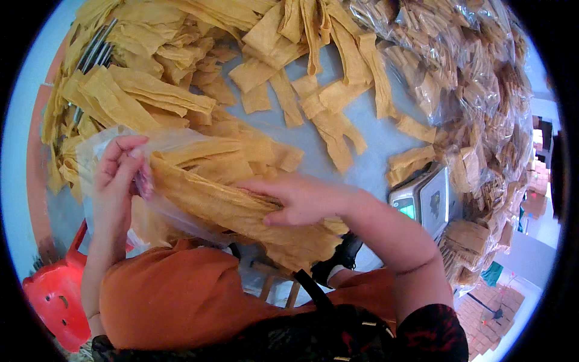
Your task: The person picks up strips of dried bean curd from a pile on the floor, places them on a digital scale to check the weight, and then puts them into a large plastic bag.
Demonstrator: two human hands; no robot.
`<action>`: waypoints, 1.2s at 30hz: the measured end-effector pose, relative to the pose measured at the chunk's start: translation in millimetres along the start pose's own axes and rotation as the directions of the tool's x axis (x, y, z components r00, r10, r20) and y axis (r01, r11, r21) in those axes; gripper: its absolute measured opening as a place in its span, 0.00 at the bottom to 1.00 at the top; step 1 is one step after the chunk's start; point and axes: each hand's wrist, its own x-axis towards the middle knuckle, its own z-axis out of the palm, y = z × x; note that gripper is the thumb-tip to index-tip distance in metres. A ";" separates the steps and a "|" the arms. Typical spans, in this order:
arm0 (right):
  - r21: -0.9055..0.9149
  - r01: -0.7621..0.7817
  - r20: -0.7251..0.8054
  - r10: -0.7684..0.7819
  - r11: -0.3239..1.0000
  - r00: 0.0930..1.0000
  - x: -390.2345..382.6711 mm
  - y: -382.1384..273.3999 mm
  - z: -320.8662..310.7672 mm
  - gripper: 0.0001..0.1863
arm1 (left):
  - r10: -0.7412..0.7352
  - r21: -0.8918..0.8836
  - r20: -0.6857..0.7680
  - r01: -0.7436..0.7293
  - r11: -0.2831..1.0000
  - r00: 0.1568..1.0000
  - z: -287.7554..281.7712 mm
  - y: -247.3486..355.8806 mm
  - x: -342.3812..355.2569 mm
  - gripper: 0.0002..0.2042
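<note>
My left hand (123,166) pinches the mouth of a clear plastic bag (187,223), thumb against the fingers. Part of a bundle of long, yellow-brown, wrinkled strips (223,199), which look like dried tofu skin, lies inside the bag's opening. The rest sticks out toward the right, above my lap. My right hand (301,196) grips this bundle near its middle, its fingertips partly hidden among the folds. More loose strips (145,96) are heaped just beyond my left hand.
Loose strips (329,114) lie scattered over the grey work surface (380,142). A digital scale (431,202) with a lit green display stands right of my right forearm. Filled clear bags (482,90) pile high along the right. A red plastic item (57,298) is at lower left.
</note>
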 end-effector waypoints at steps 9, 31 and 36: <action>-0.405 -0.005 0.066 0.035 0.914 0.997 95.9 -35.7 15.4 0.34 | 0.027 0.207 0.218 -0.073 0.976 0.976 17.3 2.4 -1.5 0.09; 0.781 0.541 -0.490 0.843 0.311 0.223 14.2 268.4 -162.0 0.19 | -0.307 0.156 0.338 0.269 0.950 0.890 24.0 -30.4 19.8 0.06; 0.806 0.292 -0.572 0.552 0.514 0.606 -65.9 148.9 -67.1 0.24 | -0.255 0.037 0.273 0.255 0.966 0.928 29.6 -26.7 17.7 0.09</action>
